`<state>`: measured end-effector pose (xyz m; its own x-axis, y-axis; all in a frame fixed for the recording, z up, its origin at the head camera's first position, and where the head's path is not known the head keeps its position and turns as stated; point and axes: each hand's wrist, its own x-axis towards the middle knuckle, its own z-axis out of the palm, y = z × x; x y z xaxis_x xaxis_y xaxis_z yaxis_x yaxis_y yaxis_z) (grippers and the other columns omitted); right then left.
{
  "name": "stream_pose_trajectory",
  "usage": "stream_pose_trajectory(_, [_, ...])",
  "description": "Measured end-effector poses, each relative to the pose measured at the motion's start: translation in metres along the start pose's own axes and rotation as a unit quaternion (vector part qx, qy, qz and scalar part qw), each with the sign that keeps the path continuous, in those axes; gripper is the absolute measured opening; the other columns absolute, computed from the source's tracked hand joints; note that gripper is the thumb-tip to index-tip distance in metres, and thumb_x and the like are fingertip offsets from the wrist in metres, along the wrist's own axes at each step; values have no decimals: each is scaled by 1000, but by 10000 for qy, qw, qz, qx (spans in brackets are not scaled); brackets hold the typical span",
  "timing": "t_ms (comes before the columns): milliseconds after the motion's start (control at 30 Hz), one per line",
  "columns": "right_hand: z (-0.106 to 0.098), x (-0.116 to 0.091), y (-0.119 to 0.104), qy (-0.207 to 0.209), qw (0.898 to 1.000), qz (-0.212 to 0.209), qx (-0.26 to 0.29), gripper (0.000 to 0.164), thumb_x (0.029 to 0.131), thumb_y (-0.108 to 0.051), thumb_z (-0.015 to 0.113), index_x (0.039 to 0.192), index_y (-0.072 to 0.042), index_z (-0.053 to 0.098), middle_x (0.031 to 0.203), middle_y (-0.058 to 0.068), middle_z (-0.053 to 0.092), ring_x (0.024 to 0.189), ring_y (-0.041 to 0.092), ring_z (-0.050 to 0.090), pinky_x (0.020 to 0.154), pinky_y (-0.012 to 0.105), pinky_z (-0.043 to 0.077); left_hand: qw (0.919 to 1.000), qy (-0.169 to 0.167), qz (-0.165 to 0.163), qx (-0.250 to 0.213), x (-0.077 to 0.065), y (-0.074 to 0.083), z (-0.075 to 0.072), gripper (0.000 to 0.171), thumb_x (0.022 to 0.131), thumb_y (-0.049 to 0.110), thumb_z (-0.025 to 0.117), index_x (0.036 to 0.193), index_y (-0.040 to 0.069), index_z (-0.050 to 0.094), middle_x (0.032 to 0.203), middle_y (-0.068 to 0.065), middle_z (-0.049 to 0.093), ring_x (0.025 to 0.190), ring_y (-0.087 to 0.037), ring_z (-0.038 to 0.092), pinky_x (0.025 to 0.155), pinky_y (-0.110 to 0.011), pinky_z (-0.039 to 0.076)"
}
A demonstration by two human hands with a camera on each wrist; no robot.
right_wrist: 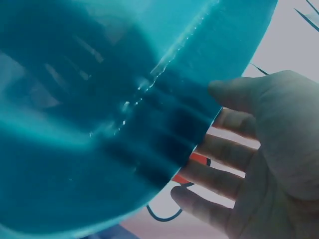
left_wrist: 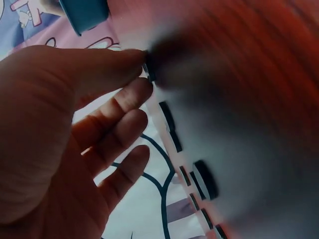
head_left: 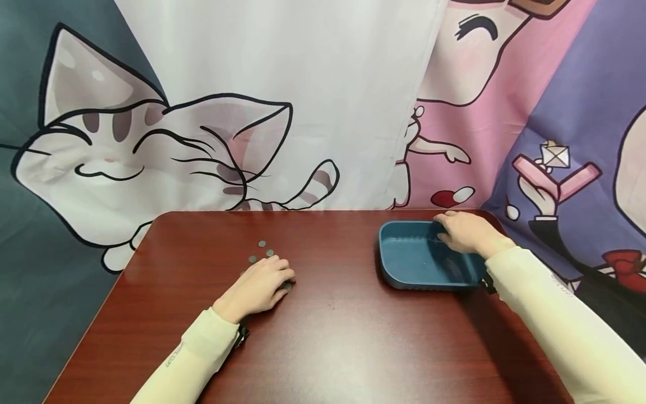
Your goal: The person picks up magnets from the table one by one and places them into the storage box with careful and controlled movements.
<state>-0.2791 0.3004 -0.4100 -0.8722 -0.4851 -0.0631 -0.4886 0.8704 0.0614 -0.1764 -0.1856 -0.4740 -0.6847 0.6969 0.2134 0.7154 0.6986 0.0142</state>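
Observation:
My left hand [head_left: 261, 285] is low over the left half of the table. Its thumb and index fingertip pinch the edges of a small, dark, coin-like disc [left_wrist: 149, 67], whose grey face [head_left: 286, 286] shows beside the fingers in the head view. Several similar discs [left_wrist: 204, 179] lie on the tabletop past the other fingers, a few of them [head_left: 262, 244] visible beyond the hand in the head view. My right hand [head_left: 469, 231] holds a blue rectangular tub [head_left: 404, 283] by its far right rim. The thumb is inside the wall and the fingers are outside [right_wrist: 214, 149].
The reddish-brown wooden table [head_left: 328, 331] has rounded far corners. Just behind it hangs a curtain [head_left: 323, 67] printed with cartoon animals. The tub stands toward the far right edge, with bare tabletop between it and the discs.

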Motion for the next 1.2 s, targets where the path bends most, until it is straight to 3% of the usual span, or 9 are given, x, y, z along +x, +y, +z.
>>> stream_pose_trajectory(233, [-7, -22, -7, -148, 9996, 139, 179, 28, 84, -21, 71, 107, -6, 68, 90, 9, 71, 72, 23, 66, 71, 51, 55, 9998, -174, -103, 2, 5, 1, 0, 11, 81, 16, 73, 87, 19, 64, 82, 7, 50, 79, -17, 49, 73, -31, 42])
stream_pose_trajectory(367, [-9, -36, -19, -87, 9993, 121, 352, 22, 83, -19, 72, 100, -7, 70, 81, 6, 70, 64, 18, 64, 64, 48, 56, 9994, -283, -190, -28, 7, 0, -3, 11, 81, 14, 72, 86, 18, 63, 83, 7, 52, 81, -17, 49, 74, -31, 43])
stream_pose_trajectory(567, [-4, -51, -44, -19, 9976, 39, 685, 36, 82, -18, 73, 111, 1, 64, 73, 5, 66, 58, 15, 61, 56, 43, 54, 9993, -260, -278, -30, 9, 2, -2, 11, 79, 13, 69, 84, 18, 61, 81, 7, 51, 78, -17, 49, 71, -32, 43])
stream_pose_trajectory(733, [5, -53, -67, -65, 9929, 29, 1185, 41, 83, -21, 73, 115, 0, 61, 71, -2, 62, 61, 11, 57, 57, 36, 50, 9991, -240, -335, -101, 6, 3, 1, 10, 75, 13, 65, 82, 17, 59, 76, 7, 47, 74, -17, 46, 70, -31, 42])
stream_pose_trajectory(933, [20, -41, -97, -370, 9725, 232, 2287, 38, 87, -25, 69, 115, -2, 57, 66, -3, 53, 59, 9, 53, 55, 28, 43, 9989, -145, -405, -193, -1, 0, -1, 10, 77, 14, 63, 81, 17, 55, 75, 9, 44, 73, -14, 44, 71, -29, 41])
stream_pose_trajectory(1100, [38, -29, -124, -295, 9452, 349, 3234, 43, 89, -33, 66, 119, -5, 54, 85, -1, 66, 72, 7, 61, 67, 30, 52, 9970, -88, -658, -407, -3, -3, -12, 12, 81, 17, 63, 88, 18, 53, 81, 11, 46, 78, -11, 44, 71, -26, 42])
stream_pose_trajectory(1200, [48, -22, -141, -326, 9268, 391, 3720, 49, 92, -39, 62, 128, -7, 50, 95, 0, 68, 79, 7, 64, 75, 32, 54, 9965, 63, -651, -521, -1, -3, -22, 13, 82, 17, 63, 90, 16, 53, 83, 9, 46, 79, -10, 43, 69, -26, 41])
